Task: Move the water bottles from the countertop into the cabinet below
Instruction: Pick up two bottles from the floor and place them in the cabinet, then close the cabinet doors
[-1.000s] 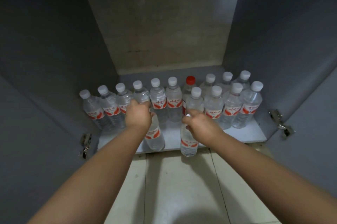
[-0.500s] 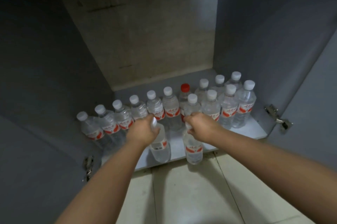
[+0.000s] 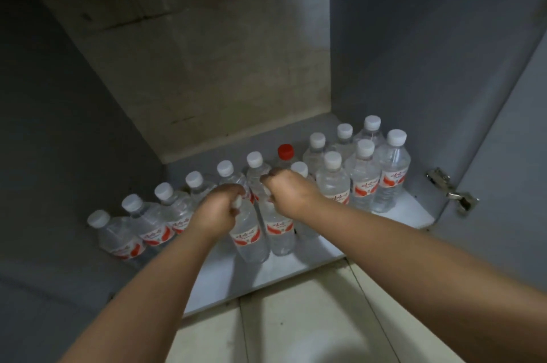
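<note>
Both my hands reach into the open cabinet. My left hand [image 3: 217, 213] grips the neck of a clear water bottle [image 3: 247, 237] with a red-and-white label. My right hand [image 3: 288, 189] grips the top of a second water bottle [image 3: 279, 232] right beside it. Both bottles stand upright on the white cabinet floor [image 3: 266, 274], in front of a row of several white-capped bottles [image 3: 165, 211]. A red-capped bottle [image 3: 285, 152] stands in the back row. More bottles [image 3: 364, 179] are grouped at the right.
The cabinet has grey side walls and a beige back wall [image 3: 207, 66]. The right door [image 3: 509, 155] stands open, with a metal hinge [image 3: 453, 192]. The shelf's front strip [image 3: 231, 294] is bare. Pale floor tiles [image 3: 296, 330] lie below.
Both held bottles have moved from the shelf's front edge deeper into the cabinet and closer together. The view has tilted and shifted leftward.
</note>
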